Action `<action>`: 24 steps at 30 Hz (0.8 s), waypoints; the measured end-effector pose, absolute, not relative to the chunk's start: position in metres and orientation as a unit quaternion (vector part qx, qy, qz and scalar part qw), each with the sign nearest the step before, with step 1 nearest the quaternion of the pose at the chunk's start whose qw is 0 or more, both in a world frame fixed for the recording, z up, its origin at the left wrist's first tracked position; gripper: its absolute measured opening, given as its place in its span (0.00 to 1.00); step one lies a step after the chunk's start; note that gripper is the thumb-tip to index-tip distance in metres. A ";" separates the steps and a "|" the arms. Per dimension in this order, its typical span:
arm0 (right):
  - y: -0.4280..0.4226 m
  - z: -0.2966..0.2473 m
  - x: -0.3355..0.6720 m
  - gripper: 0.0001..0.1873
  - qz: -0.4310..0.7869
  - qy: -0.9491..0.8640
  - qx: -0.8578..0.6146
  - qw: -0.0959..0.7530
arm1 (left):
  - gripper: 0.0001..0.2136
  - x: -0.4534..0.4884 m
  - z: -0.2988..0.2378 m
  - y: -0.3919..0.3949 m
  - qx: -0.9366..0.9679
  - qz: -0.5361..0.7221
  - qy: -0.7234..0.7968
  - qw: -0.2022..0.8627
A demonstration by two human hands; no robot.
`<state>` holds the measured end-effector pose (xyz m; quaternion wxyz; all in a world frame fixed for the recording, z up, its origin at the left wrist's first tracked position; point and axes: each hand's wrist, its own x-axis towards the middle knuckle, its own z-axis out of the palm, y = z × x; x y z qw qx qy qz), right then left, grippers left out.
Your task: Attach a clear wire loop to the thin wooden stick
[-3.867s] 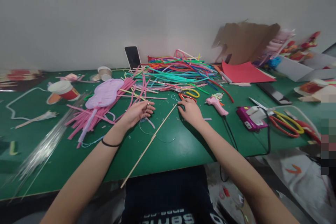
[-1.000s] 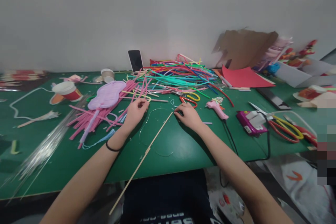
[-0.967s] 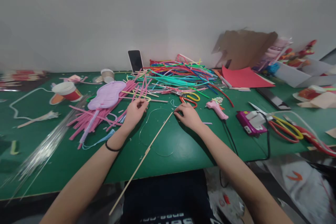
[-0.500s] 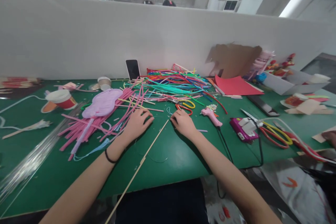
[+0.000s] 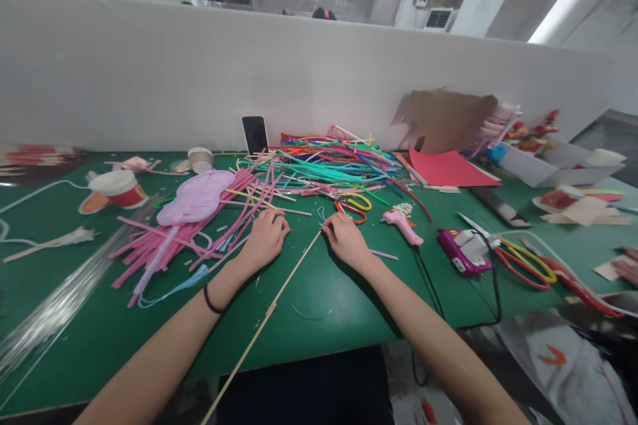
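A long thin wooden stick lies slantwise across the green table, its near end past the table's front edge. My right hand pinches the stick's far tip, fingers curled. My left hand rests just left of it, fingers closed on a thin clear wire that loops over the table below both hands. A black band circles my left wrist. Pink strips lie spread to the left of my left hand.
A heap of coloured strips, a phone against the white partition, scissors, a pink glue gun, a magenta tool with black cable, more scissors, red paper, a paper cup, a lilac mask.
The view has tilted up, so more of the room shows above the partition. My hands have drawn closer together at the stick's tip. The wire loop has shifted on the table.
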<state>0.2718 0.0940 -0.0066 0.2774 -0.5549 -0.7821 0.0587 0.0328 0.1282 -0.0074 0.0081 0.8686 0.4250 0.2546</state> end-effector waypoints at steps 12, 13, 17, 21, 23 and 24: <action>0.093 -0.011 0.271 0.10 0.093 -0.802 -0.524 0.271 | 0.07 0.030 0.006 0.117 0.861 0.287 0.419 0.022; 0.093 -0.013 0.271 0.10 0.096 -0.800 -0.525 0.276 | 0.07 0.030 0.008 0.114 0.867 0.285 0.409 0.027; 0.095 -0.018 0.269 0.09 0.104 -0.786 -0.531 0.299 | 0.10 0.032 0.012 0.102 0.894 0.245 0.365 0.082; 0.097 -0.017 0.265 0.10 0.107 -0.785 -0.538 0.288 | 0.13 0.035 0.008 0.096 0.898 0.228 0.361 0.102; 0.099 -0.013 0.263 0.10 0.116 -0.788 -0.538 0.276 | 0.14 0.036 0.004 0.098 0.898 0.229 0.364 0.094; 0.101 -0.011 0.261 0.10 0.123 -0.790 -0.537 0.269 | 0.13 0.036 0.003 0.099 0.896 0.233 0.368 0.086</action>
